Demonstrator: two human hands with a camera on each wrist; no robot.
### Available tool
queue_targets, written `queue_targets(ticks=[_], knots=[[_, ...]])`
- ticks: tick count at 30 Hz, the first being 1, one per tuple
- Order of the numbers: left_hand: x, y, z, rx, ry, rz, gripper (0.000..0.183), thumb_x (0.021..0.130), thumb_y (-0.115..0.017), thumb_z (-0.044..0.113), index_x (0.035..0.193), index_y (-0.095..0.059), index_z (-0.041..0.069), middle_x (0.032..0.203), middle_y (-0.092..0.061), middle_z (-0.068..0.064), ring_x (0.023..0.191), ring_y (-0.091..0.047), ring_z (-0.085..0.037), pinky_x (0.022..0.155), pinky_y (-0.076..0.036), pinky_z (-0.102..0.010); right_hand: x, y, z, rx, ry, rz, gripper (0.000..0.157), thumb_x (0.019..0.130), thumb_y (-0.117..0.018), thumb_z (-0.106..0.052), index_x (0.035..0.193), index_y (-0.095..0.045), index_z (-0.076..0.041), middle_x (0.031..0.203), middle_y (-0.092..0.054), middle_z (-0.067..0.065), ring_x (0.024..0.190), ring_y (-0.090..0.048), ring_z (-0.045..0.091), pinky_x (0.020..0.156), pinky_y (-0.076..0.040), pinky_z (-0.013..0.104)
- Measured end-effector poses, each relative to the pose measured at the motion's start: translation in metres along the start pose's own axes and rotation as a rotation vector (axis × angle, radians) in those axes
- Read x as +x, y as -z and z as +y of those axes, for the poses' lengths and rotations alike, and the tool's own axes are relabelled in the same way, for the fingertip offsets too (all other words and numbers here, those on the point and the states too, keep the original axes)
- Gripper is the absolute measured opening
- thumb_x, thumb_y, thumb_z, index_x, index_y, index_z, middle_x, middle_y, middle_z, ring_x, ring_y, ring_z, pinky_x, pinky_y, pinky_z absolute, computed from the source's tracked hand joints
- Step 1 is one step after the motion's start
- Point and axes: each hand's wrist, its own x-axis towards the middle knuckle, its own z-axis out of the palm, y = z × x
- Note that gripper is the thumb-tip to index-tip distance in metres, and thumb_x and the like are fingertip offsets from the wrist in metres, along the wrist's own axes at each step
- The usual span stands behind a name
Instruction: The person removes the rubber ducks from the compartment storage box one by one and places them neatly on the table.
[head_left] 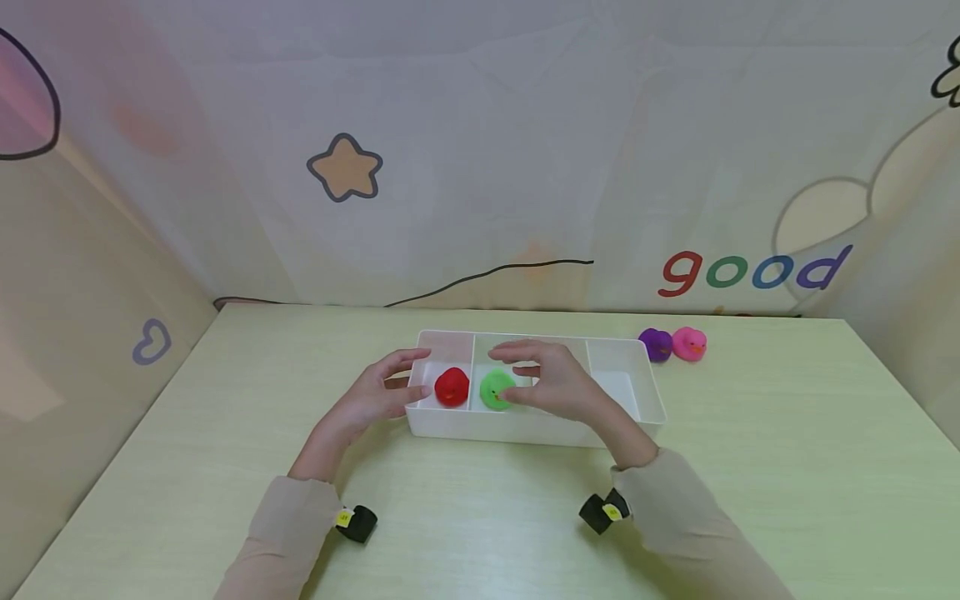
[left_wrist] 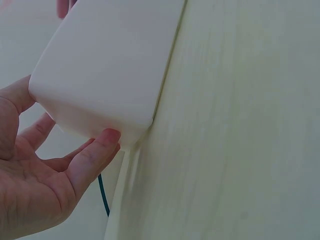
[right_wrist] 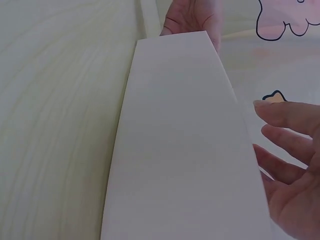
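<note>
A white divided box (head_left: 510, 427) stands lengthwise before me. A red rubber duck (head_left: 452, 387) sits in its leftmost compartment, and a green rubber duck (head_left: 495, 389) in the one beside it. My left hand (head_left: 384, 387) holds the box's left end, thumb at the rim and fingers against the end wall, as the left wrist view shows. Over the box is my right hand (head_left: 551, 379), fingers spread apart, its thumb overlapping the green duck's right side in the head view. In the right wrist view the box wall hides the ducks and some fingertips.
A purple rubber duck (head_left: 656, 344) and a pink rubber duck (head_left: 689, 343) stand side by side behind the box's right end. The pale wooden table (head_left: 465, 517) meets a printed cloth backdrop (head_left: 480, 167) at its far edge.
</note>
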Motion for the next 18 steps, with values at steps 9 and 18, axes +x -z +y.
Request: queue_targets(ticks=[9,18], knots=[[-0.001,0.000,0.000,-0.001,0.003,-0.006,0.056,0.085,-0.064,0.017,0.136,-0.041,0.018,0.139,-0.033,-0.013,0.122,-0.040,-0.035,0.085,-0.049,-0.041,0.016,-0.006,-0.005,-0.266,0.015,-0.103,0.037,0.076,-0.067,-0.001,0.113,-0.060,0.006,0.113,-0.062,0.015,0.099,-0.058,0.031,0.081,-0.051,0.034],[0.000,0.000,0.001,0.011,0.023,0.006,0.056,0.084,-0.065,0.017,0.135,-0.042,0.022,0.139,-0.034,-0.011,0.123,-0.039,-0.034,0.085,-0.049,-0.041,0.030,-0.013,-0.012,-0.430,-0.072,-0.173,0.033,0.074,-0.066,0.001,0.107,-0.065,0.004,0.106,-0.065,0.014,0.080,-0.057,0.022,0.064,-0.045,0.023]])
